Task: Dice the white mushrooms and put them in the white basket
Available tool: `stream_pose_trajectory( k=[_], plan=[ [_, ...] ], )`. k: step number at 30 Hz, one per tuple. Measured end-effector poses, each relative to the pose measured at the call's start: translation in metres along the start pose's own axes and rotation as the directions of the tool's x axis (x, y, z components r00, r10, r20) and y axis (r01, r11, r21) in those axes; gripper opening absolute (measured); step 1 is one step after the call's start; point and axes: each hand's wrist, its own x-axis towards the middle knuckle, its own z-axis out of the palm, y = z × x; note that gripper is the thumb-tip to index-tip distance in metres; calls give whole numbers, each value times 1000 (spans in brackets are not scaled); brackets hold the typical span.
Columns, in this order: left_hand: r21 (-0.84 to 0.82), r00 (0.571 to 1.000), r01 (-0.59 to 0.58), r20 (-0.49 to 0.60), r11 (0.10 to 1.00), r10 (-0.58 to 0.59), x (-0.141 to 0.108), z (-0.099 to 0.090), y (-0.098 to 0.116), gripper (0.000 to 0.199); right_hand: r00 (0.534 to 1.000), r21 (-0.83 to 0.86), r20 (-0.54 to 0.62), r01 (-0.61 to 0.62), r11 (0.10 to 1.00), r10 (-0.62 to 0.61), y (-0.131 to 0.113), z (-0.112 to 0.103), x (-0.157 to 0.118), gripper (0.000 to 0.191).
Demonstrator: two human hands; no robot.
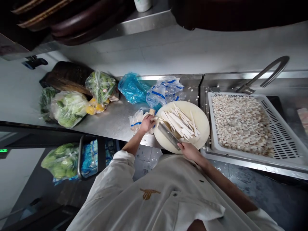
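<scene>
A round white cutting board (pixel 204 126) stands on the steel counter, with long pale strips (pixel 178 122) lying across it. My right hand (pixel 189 150) is closed round the handle of a cleaver (pixel 168 134), whose wide blade rests over the board's left part, beside the strips. At the board's left edge, my left hand (pixel 146 123) has its fingers closed on a small pale piece, too small to name. A clear plastic bag (pixel 136 120) with a blue stripe and pale pieces in it lies next to my left hand.
Right of the board, a white perforated basket (pixel 284 134) holds many small diced pieces (pixel 240 125) under a curved faucet (pixel 271 72). Behind are a blue bag (pixel 132 87) and a clear striped bag (pixel 165 91). Bagged leafy vegetables (pixel 69 107) stand far left.
</scene>
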Motion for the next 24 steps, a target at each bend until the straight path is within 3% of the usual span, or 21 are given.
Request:
stream_pose_trajectory(
  k=[3, 6, 11, 18, 24],
  plan=[
    [-65, 997, 44, -53, 997, -47, -1, -3, 12, 29, 994, -11, -73, -80, 997, 79, 8, -9, 13, 53],
    [-110, 997, -9, -78, 994, 0, -16, 2, 36, 29, 983, -33, -122, -142, 989, 137, 15, -17, 14, 53],
    [-69, 990, -141, -9, 988, 141, -49, 27, 72, 24, 994, -69, -99, -58, 996, 51, 7, -22, -3, 49],
    [-81, 954, -253, 147, 964, 263, -56, 25, 75, 25, 996, -118, -81, -41, 992, 32, -4, -36, -22, 54],
    [-110, 948, -262, 157, 959, 277, -49, 30, 73, 26, 1000, -64, -10, -27, 998, 27, -11, -28, 0, 44]
  ],
)
